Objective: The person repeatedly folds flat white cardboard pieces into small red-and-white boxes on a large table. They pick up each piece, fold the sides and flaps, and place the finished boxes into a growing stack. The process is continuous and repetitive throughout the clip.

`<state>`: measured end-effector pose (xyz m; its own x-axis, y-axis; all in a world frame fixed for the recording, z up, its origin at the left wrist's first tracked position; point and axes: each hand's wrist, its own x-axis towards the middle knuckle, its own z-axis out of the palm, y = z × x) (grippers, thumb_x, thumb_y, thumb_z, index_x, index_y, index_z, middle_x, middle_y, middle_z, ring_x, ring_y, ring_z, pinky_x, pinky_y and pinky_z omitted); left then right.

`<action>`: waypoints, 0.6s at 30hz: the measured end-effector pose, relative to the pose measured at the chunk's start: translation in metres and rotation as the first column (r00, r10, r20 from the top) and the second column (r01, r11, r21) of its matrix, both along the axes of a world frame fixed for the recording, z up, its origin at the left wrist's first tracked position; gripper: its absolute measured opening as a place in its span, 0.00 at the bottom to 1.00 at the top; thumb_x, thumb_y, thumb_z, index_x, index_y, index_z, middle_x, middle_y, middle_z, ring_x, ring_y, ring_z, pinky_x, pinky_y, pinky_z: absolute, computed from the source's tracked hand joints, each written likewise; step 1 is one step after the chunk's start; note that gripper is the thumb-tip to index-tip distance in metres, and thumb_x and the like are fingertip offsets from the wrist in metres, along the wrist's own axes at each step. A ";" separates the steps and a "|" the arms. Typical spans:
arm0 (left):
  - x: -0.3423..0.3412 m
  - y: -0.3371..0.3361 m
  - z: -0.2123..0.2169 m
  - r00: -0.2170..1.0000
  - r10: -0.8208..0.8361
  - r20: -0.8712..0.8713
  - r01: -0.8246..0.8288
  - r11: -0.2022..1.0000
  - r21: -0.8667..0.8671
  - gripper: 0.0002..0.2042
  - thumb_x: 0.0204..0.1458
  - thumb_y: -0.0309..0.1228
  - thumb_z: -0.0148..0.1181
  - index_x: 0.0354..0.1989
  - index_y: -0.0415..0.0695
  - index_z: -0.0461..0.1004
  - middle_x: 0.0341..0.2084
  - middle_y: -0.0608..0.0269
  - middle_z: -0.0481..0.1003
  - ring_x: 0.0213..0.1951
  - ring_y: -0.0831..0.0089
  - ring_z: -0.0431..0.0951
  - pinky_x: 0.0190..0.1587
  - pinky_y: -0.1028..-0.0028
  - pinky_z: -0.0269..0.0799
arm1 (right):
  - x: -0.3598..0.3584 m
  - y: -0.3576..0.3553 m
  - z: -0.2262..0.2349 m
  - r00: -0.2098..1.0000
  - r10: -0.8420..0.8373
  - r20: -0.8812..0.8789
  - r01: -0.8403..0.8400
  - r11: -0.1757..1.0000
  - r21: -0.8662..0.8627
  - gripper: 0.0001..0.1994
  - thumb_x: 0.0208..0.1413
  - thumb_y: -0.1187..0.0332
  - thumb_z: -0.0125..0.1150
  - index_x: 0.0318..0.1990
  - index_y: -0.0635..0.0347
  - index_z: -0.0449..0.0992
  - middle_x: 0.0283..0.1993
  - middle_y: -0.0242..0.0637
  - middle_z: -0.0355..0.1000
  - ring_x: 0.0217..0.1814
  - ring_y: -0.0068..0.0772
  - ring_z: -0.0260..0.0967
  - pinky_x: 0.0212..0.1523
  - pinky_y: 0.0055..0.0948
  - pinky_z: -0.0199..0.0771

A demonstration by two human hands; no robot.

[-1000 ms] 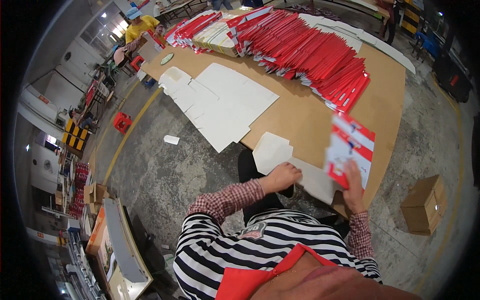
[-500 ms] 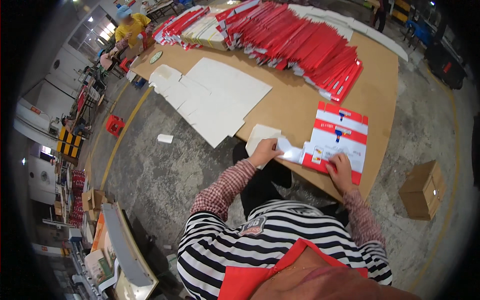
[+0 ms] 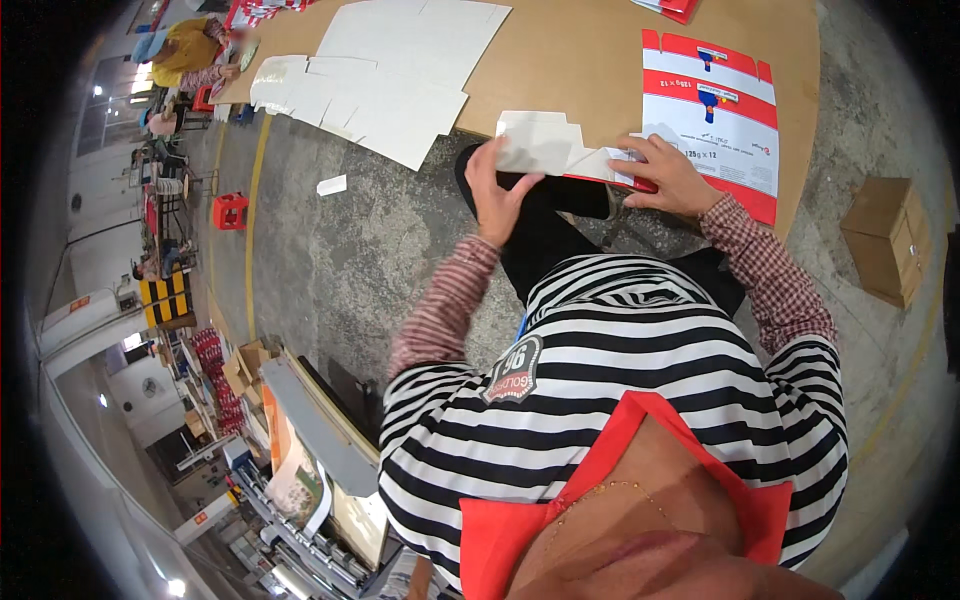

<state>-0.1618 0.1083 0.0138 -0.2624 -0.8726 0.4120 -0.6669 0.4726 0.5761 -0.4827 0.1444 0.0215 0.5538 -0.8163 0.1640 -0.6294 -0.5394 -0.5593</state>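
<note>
A flat printed carton blank (image 3: 710,128), red and white with blue pictures, lies at the near right part of the table, its lower corner close to the edge. Plain white card flaps (image 3: 540,145) extend from its left side along the table's near edge. My left hand (image 3: 496,195) grips the left end of these flaps, fingers above and thumb below. My right hand (image 3: 672,178) bends over the blank's left part, fingers and thumb curled around a red-edged fold. Part of that fold is hidden under the fingers.
Large white card sheets (image 3: 385,95) overhang the table's left edge. The brown table (image 3: 580,60) holds a red printed stack (image 3: 672,8) at the top. A cardboard box (image 3: 885,240) stands on the floor at right, a red stool (image 3: 230,211) at left. A co-worker in yellow (image 3: 190,50) is far left.
The view has tilted down, so the table sits higher in the picture. My right hand has moved left from the printed panel to the fold; my left hand has shifted to the flaps' outer end.
</note>
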 end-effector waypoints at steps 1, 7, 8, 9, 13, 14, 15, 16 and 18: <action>-0.020 0.011 -0.003 0.955 0.241 -0.171 -0.238 0.970 0.039 0.39 0.46 0.28 0.73 0.68 0.44 0.58 0.53 0.59 0.70 0.55 0.58 0.71 0.63 0.60 0.58 | 0.000 0.003 -0.001 1.000 -0.005 0.000 0.005 1.000 0.005 0.30 0.51 0.48 0.67 0.59 0.50 0.75 0.65 0.44 0.62 0.55 0.45 0.61 0.58 0.40 0.67; -0.071 -0.011 -0.033 0.288 0.570 -0.770 -0.088 0.816 0.571 0.17 0.55 0.21 0.60 0.51 0.39 0.63 0.45 0.59 0.72 0.44 0.69 0.75 0.44 0.71 0.72 | 0.002 0.000 -0.005 0.999 -0.014 0.034 0.014 1.000 -0.003 0.31 0.47 0.51 0.71 0.59 0.51 0.75 0.65 0.43 0.63 0.56 0.45 0.61 0.57 0.39 0.67; -0.077 -0.014 -0.035 0.361 0.481 -0.799 -0.153 0.876 0.458 0.16 0.55 0.20 0.59 0.51 0.39 0.63 0.45 0.60 0.72 0.43 0.69 0.76 0.44 0.73 0.72 | 0.001 0.000 -0.006 0.999 -0.018 0.038 0.018 1.000 0.002 0.31 0.46 0.51 0.72 0.58 0.52 0.75 0.65 0.42 0.63 0.56 0.45 0.61 0.57 0.40 0.67; -0.089 -0.016 -0.022 0.591 0.245 -0.769 -0.073 0.965 0.251 0.16 0.51 0.16 0.57 0.47 0.39 0.64 0.44 0.59 0.73 0.45 0.69 0.75 0.45 0.72 0.71 | -0.003 -0.003 -0.007 0.999 -0.001 0.042 0.003 0.999 -0.032 0.31 0.45 0.52 0.72 0.58 0.52 0.75 0.65 0.42 0.63 0.57 0.45 0.61 0.58 0.40 0.66; -0.112 -0.027 0.013 0.817 -0.537 0.209 0.552 0.834 -0.019 0.40 0.44 0.49 0.69 0.62 0.41 0.62 0.62 0.44 0.61 0.65 0.46 0.59 0.65 0.49 0.52 | -0.012 0.006 0.001 0.990 0.014 -0.137 -0.017 1.000 -0.023 0.33 0.42 0.56 0.73 0.59 0.53 0.74 0.68 0.42 0.60 0.61 0.46 0.59 0.61 0.41 0.64; -0.114 -0.028 0.015 0.736 -0.536 0.414 0.585 0.811 0.010 0.47 0.43 0.59 0.67 0.67 0.41 0.58 0.67 0.43 0.56 0.69 0.45 0.53 0.68 0.45 0.46 | -0.016 0.011 0.004 0.971 -0.001 -0.238 0.004 1.000 0.008 0.34 0.41 0.56 0.73 0.59 0.53 0.73 0.68 0.42 0.59 0.63 0.46 0.59 0.62 0.42 0.63; -0.111 -0.033 0.013 0.744 -0.554 0.374 0.589 0.808 0.026 0.50 0.43 0.63 0.63 0.69 0.41 0.55 0.68 0.43 0.54 0.70 0.45 0.51 0.68 0.44 0.43 | -0.023 0.023 0.002 0.979 -0.112 -0.169 0.089 0.986 -0.138 0.38 0.41 0.62 0.74 0.64 0.51 0.68 0.71 0.41 0.57 0.69 0.46 0.56 0.67 0.43 0.59; -0.107 -0.038 0.006 0.749 -0.576 0.326 0.596 0.802 0.047 0.52 0.43 0.67 0.59 0.70 0.41 0.53 0.69 0.43 0.52 0.71 0.45 0.49 0.69 0.42 0.41 | -0.029 0.024 0.003 0.973 -0.190 -0.135 0.167 0.972 -0.164 0.39 0.41 0.64 0.74 0.65 0.51 0.66 0.71 0.41 0.57 0.71 0.46 0.54 0.68 0.43 0.58; -0.108 -0.046 -0.005 0.752 -0.592 0.289 0.602 0.796 0.065 0.55 0.43 0.72 0.52 0.72 0.41 0.51 0.71 0.43 0.50 0.72 0.45 0.47 0.69 0.42 0.39 | -0.039 0.029 0.005 0.940 -0.335 -0.061 0.318 0.927 -0.198 0.41 0.41 0.68 0.74 0.67 0.50 0.64 0.72 0.40 0.56 0.73 0.47 0.52 0.71 0.45 0.55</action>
